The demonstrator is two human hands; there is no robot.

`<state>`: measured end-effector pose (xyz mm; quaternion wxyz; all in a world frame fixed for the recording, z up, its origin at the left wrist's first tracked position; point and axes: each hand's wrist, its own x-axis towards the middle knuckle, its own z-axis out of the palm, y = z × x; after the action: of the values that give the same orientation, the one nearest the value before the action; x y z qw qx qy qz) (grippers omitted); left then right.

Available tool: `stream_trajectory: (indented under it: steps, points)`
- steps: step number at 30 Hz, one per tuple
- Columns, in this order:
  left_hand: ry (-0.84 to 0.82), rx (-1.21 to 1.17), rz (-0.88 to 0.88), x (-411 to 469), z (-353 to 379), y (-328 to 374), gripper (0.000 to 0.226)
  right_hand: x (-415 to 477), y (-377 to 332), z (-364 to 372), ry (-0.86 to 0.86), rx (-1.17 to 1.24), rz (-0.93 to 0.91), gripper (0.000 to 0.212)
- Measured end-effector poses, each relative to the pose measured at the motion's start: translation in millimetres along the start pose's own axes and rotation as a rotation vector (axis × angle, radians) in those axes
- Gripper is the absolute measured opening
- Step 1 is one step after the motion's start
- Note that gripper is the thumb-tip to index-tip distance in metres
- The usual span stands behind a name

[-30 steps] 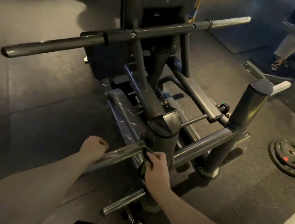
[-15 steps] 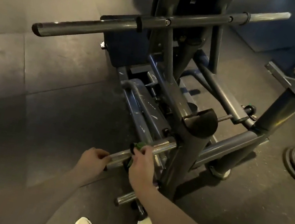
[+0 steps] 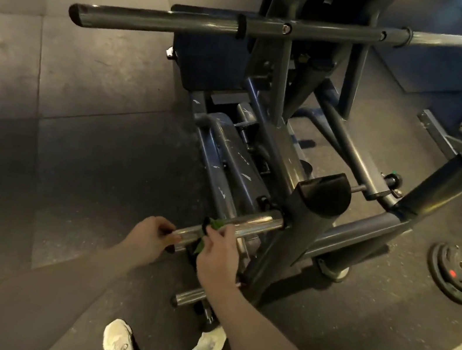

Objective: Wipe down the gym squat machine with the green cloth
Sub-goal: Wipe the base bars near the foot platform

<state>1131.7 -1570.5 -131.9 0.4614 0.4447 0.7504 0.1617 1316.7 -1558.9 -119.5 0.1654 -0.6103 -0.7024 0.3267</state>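
Two pale sneakers (image 3: 117, 340) stood nearest on the dark floor. Above them the right hand (image 3: 216, 257) pinched the green cloth (image 3: 216, 224) around a chrome peg (image 3: 245, 225) of the squat machine (image 3: 300, 230). The left hand (image 3: 149, 236) curled over the peg's free end, seemingly gripping it. Beyond ran the long crossbar (image 3: 164, 19); a weight plate (image 3: 457, 273) lay off right.
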Motion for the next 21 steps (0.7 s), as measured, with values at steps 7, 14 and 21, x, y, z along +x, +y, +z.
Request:
stream_trajectory:
  steps: [7, 14, 21]
  points:
    - [-0.010, -0.102, -0.036, -1, 2, -6, 0.016, 52, 51, -47, 0.235, -0.026, 0.270, 0.030]
    - [0.058, -0.109, -0.047, -4, 3, 0, 0.019, 0, 7, -2, -0.041, -0.064, -0.076, 0.027]
    - [0.022, -0.125, -0.054, -10, -2, 4, 0.015, 73, 34, -55, 0.074, -0.332, 0.184, 0.029]
